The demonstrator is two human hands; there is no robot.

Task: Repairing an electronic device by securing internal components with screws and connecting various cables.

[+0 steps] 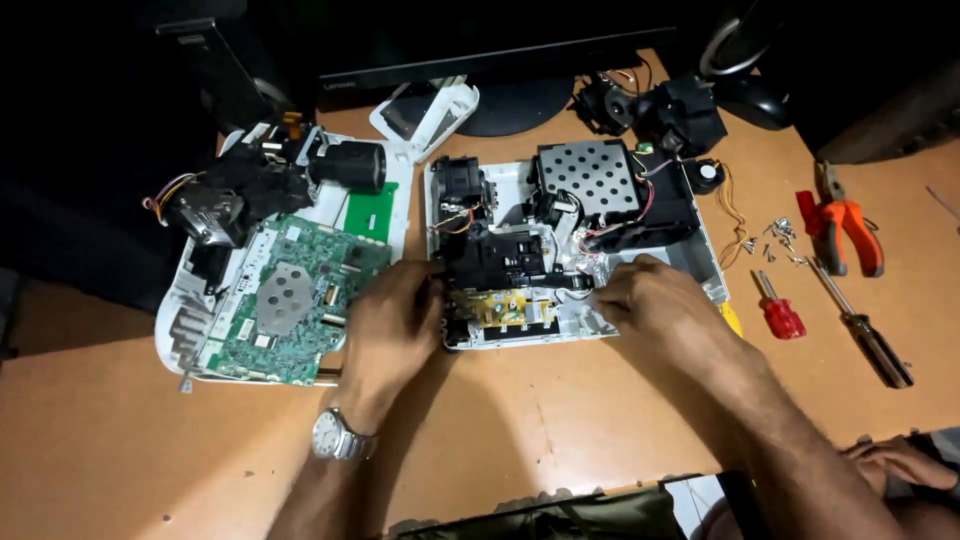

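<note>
An opened white device chassis lies on the wooden table, holding black housings, a perforated metal cover, wires and a yellow circuit board. My left hand, with a wristwatch, rests at the chassis's left front edge, fingers on the black part there. At the chassis's front right, my right hand has its fingertips touching the parts near the yellow board. Whether either hand grips a part is hidden.
A white cover on the left carries a green circuit board and a black lens assembly. At right lie orange pliers, a red stubby screwdriver, a long screwdriver and several loose screws. Another person's hand rests bottom right. A monitor base stands behind.
</note>
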